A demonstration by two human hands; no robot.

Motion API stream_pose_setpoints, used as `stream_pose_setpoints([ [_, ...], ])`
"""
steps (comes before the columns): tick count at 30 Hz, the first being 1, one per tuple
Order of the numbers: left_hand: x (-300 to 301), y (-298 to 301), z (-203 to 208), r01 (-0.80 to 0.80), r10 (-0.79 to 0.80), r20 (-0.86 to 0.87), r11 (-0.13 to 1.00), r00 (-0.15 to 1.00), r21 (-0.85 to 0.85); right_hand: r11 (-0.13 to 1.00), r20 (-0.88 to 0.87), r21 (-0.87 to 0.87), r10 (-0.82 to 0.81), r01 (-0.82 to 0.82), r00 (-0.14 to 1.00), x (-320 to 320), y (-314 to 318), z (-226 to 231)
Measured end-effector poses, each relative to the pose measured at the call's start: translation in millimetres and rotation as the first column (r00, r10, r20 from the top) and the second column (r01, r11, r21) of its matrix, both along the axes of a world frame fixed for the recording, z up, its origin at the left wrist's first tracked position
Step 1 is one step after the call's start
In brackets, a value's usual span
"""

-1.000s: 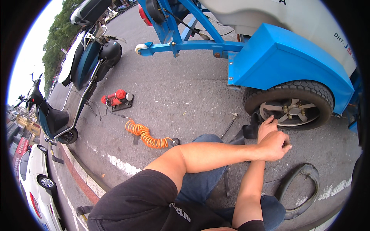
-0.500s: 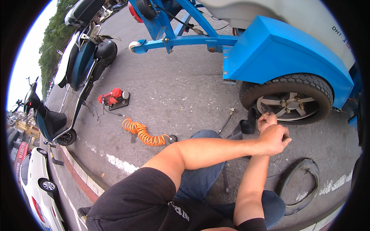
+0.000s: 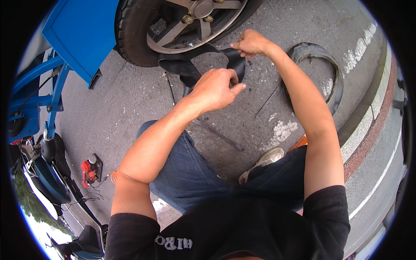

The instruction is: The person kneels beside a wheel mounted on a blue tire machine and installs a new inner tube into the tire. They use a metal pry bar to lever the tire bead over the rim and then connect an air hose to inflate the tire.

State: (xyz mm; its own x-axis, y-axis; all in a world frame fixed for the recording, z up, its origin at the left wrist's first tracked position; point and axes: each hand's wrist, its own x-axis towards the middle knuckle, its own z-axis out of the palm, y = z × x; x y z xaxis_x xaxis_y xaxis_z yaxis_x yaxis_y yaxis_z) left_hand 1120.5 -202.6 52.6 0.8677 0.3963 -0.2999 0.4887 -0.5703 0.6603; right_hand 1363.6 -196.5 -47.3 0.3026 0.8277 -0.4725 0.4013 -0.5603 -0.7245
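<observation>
Low beside the wheel (image 3: 201,8), a limp black inner tube (image 3: 177,67) lies folded against the lower rim and tyre. My left hand (image 3: 216,89) is closed in front of the tube, fingers curled and thumb pointing right; what it holds, if anything, is hidden. Beyond it and to the right, my right hand (image 3: 252,44) has its fingers drawn together in a pinch at the tube's right edge. Whether the rubber is between those fingers I cannot make out. A small shiny valve (image 3: 190,44) shows at the rim.
A dusty black rubber ring (image 3: 338,89) lies at right, near the kerb (image 3: 362,123). A flat metal bar (image 3: 221,135) rests before my knees; a thin hose (image 3: 169,89) lies left of the tube. Farther left are a blue vehicle frame (image 3: 82,39), a red air pump (image 3: 90,171) and scooters.
My view has swung right and closer to the wheel. My hands, crossed at the wrists before, are now apart, with the right hand farther right and away from the rim.
</observation>
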Motion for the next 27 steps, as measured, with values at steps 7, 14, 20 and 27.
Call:
stream_pose_setpoints([
  [7,-3.6,-14.6,-65.9,0.314,-0.24,-0.526,0.948,0.816,0.056,0.928,0.424,0.02,0.328,-0.371,0.844,-11.7,-22.3,-40.8],
  [14,-4.3,-8.7,-108.5,0.145,-0.021,-0.437,0.957,0.899,0.253,0.928,0.358,-0.129,0.373,-0.35,0.856,-40.8,-18.6,-44.7],
  [20,15.6,-8.3,-117.4,-0.201,0.201,0.018,0.98,0.979,0.009,0.97,-0.206,0.001,0.239,-0.244,0.949,-22.9,-15.5,-4.0],
  [27,22.8,-11.2,-56.6,-0.433,0.422,-0.134,0.899,0.897,-0.068,0.964,0.161,0.262,-0.001,-0.041,0.987,-1.2,-17.3,-13.4],
])
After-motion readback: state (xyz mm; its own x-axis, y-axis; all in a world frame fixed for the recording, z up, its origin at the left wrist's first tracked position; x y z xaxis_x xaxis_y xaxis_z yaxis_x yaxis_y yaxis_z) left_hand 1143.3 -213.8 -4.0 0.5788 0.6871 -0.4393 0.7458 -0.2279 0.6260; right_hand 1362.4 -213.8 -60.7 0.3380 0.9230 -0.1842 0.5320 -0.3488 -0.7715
